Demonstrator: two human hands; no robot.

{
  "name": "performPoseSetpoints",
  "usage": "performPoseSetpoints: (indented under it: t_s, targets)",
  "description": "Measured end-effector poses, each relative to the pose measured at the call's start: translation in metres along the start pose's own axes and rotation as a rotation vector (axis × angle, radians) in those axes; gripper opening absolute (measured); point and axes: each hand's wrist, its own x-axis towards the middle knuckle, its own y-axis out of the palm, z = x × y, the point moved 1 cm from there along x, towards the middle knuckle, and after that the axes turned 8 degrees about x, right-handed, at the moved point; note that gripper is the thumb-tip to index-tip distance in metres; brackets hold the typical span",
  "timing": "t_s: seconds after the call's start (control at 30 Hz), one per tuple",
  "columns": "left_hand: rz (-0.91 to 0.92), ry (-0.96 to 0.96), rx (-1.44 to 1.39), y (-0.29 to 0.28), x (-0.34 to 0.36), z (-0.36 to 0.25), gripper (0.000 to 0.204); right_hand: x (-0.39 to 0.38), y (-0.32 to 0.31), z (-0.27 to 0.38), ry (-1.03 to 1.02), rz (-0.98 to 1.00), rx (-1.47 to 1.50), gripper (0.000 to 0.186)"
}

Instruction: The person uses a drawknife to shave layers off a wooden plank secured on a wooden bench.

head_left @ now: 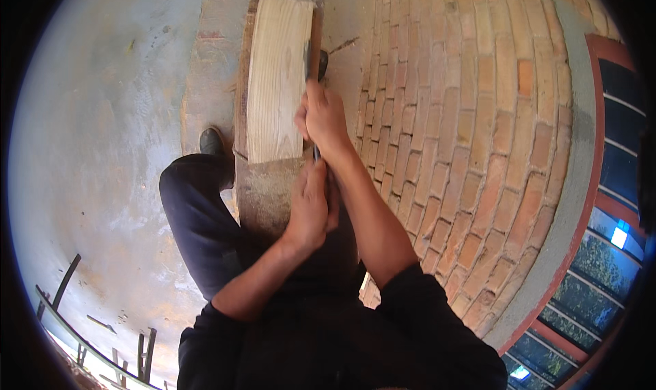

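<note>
A pale, straight-grained wooden board lies lengthwise on a worn wooden bench. My right hand is closed at the board's right edge, its fingers wrapped round a long, narrow dark metal tool. Part of the tool shows beyond that hand, along the board's side. Nearer to me, my left hand is closed too, gripping the same tool's near end just past the board's near right corner. The fingers cover most of the tool, so I cannot tell its exact kind.
Smooth concrete floor spreads to the left. A brick surface fills the right, with a red-framed barred window beyond. My bent left leg and dark shoe are beside the bench. Metal bars stand at lower left.
</note>
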Motion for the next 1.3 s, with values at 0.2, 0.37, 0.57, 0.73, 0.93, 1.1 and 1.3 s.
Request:
performPoseSetpoints:
  t_s: [0.2, 0.37, 0.57, 0.73, 0.93, 1.1, 1.3]
  targets:
    - [-0.035, -0.036, -0.009, -0.005, -0.041, 0.026, 0.037, -0.048, -0.002, -0.033, 0.06, 0.035, 0.099, 0.058]
    - [0.052, -0.039, -0.113, 0.001, 0.003, -0.005, 0.038, 0.006, 0.003, 0.003, 0.064, -0.017, 0.076, 0.055]
    - [-0.034, -0.01, 0.035, -0.004, -0.044, 0.028, 0.037, -0.051, 0.001, -0.025, -0.024, -0.031, -0.066, 0.058]
    - [0.04, -0.039, -0.031, -0.002, 0.0, -0.001, 0.039, 0.007, -0.001, -0.001, 0.057, 0.003, 0.092, 0.054]
    - [0.037, -0.024, 0.051, -0.008, -0.048, 0.022, 0.033, -0.046, -0.007, -0.028, -0.038, 0.038, -0.022, 0.055]
    - [0.07, -0.097, -0.079, -0.005, -0.049, 0.008, 0.038, -0.052, -0.004, -0.012, 0.211, 0.002, 0.181, 0.05]
    - [0.047, 0.059, 0.143, -0.015, -0.036, 0.014, 0.045, -0.048, -0.004, -0.011, 0.161, -0.023, 0.118, 0.05]
